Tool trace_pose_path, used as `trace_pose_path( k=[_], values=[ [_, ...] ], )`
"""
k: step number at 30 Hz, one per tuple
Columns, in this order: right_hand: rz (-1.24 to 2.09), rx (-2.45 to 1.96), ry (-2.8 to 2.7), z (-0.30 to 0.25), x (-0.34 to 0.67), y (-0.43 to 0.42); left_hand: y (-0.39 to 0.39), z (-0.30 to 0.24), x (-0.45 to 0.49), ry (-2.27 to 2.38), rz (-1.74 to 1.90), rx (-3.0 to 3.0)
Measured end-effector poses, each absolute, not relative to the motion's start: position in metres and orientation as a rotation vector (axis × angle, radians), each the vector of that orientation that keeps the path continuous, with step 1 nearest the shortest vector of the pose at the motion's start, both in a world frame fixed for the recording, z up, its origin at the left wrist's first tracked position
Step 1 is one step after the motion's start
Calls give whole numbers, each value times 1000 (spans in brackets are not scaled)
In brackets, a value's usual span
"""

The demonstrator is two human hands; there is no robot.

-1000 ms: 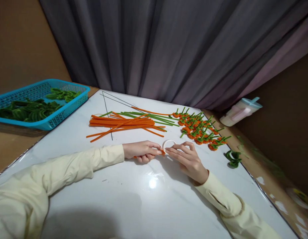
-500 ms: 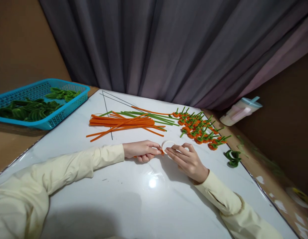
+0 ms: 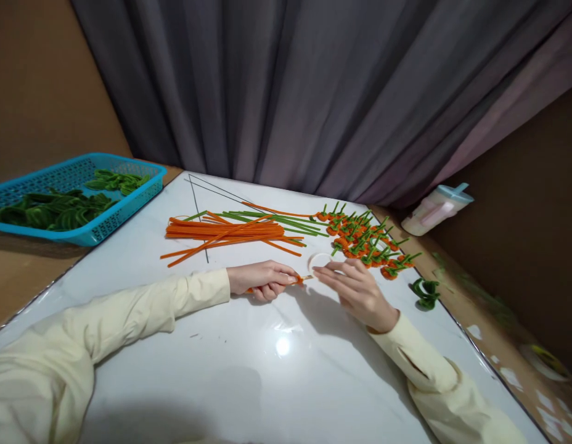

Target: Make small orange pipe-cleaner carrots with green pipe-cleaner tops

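My left hand (image 3: 265, 280) is closed, pinching an orange pipe cleaner (image 3: 299, 280) whose end shows past the fingertips. A short pale strip (image 3: 307, 277) sticks out from that end towards the right. My right hand (image 3: 360, 290) grips a white roll of tape (image 3: 318, 258), held up on its edge just right of the left fingertips. Beyond the left hand lies a bundle of orange pipe cleaners (image 3: 225, 230), with green pipe cleaners (image 3: 286, 219) behind it. Several orange pieces with green stems (image 3: 355, 237) stand grouped behind my right hand.
A blue basket (image 3: 94, 233) with green fuzzy loops stands at the far left. Thin dark wires (image 3: 200, 219) lie on the white tabletop (image 3: 198, 376). To the right are a curled green piece (image 3: 424, 292) and a lidded cup (image 3: 436, 209). A grey curtain (image 3: 249, 92) hangs behind.
My right hand has moved a little to the right with the tape roll, away from the left fingertips. The pale strip at the pipe cleaner's end now shows. My left hand stays nearly still.
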State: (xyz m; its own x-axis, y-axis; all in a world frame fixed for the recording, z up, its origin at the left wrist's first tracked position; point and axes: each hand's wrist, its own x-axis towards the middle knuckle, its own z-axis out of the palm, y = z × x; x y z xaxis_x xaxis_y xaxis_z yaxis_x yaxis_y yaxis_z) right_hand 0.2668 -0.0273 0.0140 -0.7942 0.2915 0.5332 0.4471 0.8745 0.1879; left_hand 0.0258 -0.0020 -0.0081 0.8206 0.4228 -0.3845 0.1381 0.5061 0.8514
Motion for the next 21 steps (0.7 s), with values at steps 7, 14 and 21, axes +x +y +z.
trace_pose_path(
  k=[7,14,21],
  values=[
    [-133,-1098,-2446,20,357,-39,1,-10,25,575,195,991],
    [-155,-1111,-2510,0,382,-43,4,-13,25,533,215,936],
    [-147,-962,-2557,13,265,-42,-1,-3,24,579,122,1035]
  ],
)
